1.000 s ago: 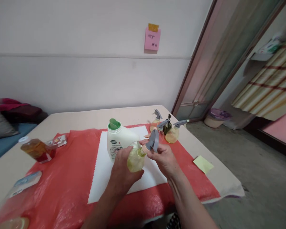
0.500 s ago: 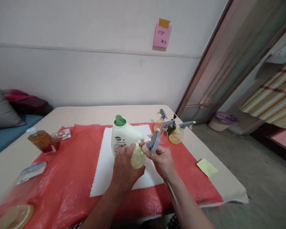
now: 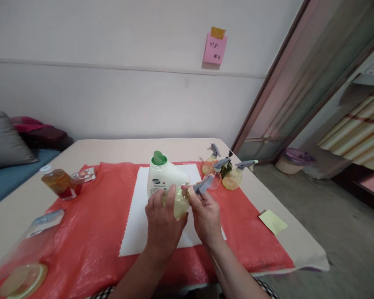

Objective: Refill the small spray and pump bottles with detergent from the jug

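Observation:
My left hand is wrapped round the clear yellow body of a spray bottle, tilted with its top to the right. The fingers of my right hand close on its grey and peach trigger head at the neck. Just behind the bottle stands a white detergent jug with a green spout and no cap on. The jug rests on a white cloth with a zigzag edge. Part of the jug's label is hidden by my left hand.
A red plastic sheet covers much of the table. Several spray bottles cluster at the back right, near a yellow sticky note. On the left are a bottle of amber liquid, packets and a round lid.
My right hand has turned the trigger head, which now points further right and lies lower. Both hands still hold the spray bottle. The camera view has swung slightly left.

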